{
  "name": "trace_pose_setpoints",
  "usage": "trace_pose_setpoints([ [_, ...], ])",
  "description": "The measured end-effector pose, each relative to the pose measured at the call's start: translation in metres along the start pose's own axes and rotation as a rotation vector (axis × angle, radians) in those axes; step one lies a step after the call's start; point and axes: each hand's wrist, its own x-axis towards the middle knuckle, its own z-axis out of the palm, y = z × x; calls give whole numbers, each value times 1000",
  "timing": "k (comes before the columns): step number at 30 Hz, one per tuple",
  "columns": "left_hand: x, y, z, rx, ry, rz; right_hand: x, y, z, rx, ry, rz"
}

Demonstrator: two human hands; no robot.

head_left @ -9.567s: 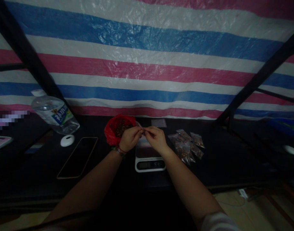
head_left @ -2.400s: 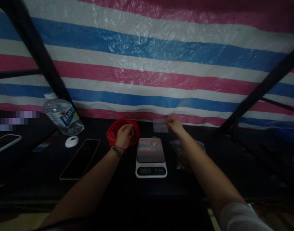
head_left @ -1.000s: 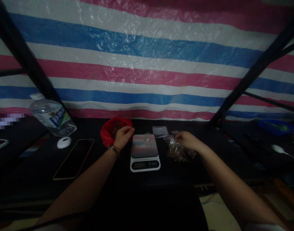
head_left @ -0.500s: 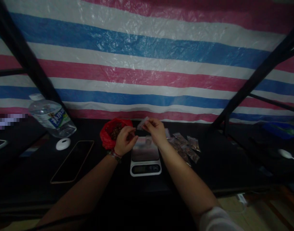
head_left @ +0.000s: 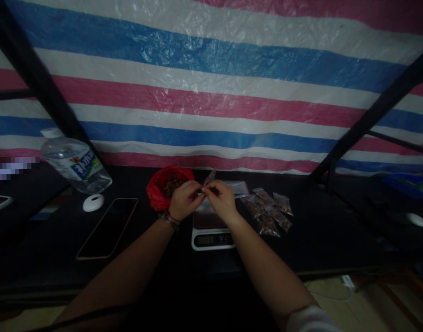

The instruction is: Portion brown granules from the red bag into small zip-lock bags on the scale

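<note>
My left hand [head_left: 185,199] and my right hand [head_left: 219,199] meet above a small white kitchen scale [head_left: 212,230]. Both pinch a small clear plastic bag [head_left: 209,177] that sticks up between the fingertips. A red plastic bag [head_left: 164,188] holding dark brown bits lies just left of my left hand. Right of the scale lie several small filled clear bags [head_left: 268,211]. An empty flat clear bag [head_left: 239,187] lies behind them.
A water bottle [head_left: 74,163] lies on its side at the left. Beside it are a white round object [head_left: 93,202] and a dark phone [head_left: 108,227]. Black metal bars [head_left: 363,124] slant up on both sides. A striped tarp [head_left: 211,83] hangs behind the black table [head_left: 336,240].
My right hand went from the filled bags at the right back to the middle with a small clear bag. Both hands have now closed together on it above the scale.
</note>
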Motion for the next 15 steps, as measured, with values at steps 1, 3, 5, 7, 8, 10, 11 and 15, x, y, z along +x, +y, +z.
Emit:
trace_pose_setpoints([
  [1,0,-1,0,10,8,9,0,0,1,-4,-10,-12],
  [3,-1,-3,-1,49,6,47,0,1,2,-3,-20,-36],
  [5,-2,-5,-1,116,-9,120,0,2,1,8,-16,-48],
  [7,-2,-6,-1,184,-20,197,1,3,0,29,-16,-47],
  [8,-3,-6,-1,207,-23,223,2,3,0,39,-19,-40],
  [10,-3,-5,-2,219,-45,243,3,5,-2,49,-33,-8],
  [11,-3,-4,-2,213,-60,240,3,6,-2,52,-42,16],
  [15,-3,-2,-3,158,-72,206,2,10,0,125,-79,115],
])
